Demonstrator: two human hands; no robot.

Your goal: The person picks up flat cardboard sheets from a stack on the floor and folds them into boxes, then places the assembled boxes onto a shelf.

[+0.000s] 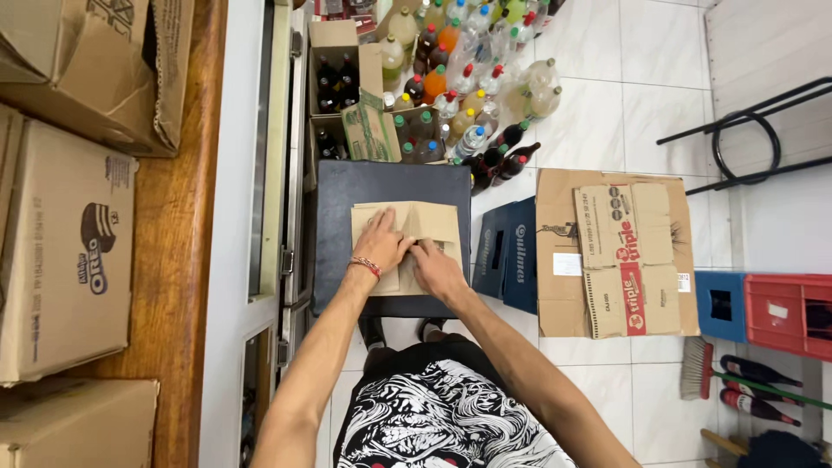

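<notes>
A flat brown paper bag (pixel 425 222) lies on a dark square board (pixel 342 195) in front of me. My left hand (pixel 380 243), with a beaded bracelet on the wrist, presses flat on the bag's left half. My right hand (pixel 436 269) rests on the bag's lower right part, fingers bent against a fold. Both hands touch the paper; neither lifts it.
Several drink bottles (pixel 472 65) stand on the tiled floor beyond the board, beside open cartons. A flattened cardboard box (pixel 559 251) and dark blue crates (pixel 511 256) lie to the right, then blue and red crates (pixel 784 312). Cardboard boxes (pixel 61 260) sit on a wooden counter at left.
</notes>
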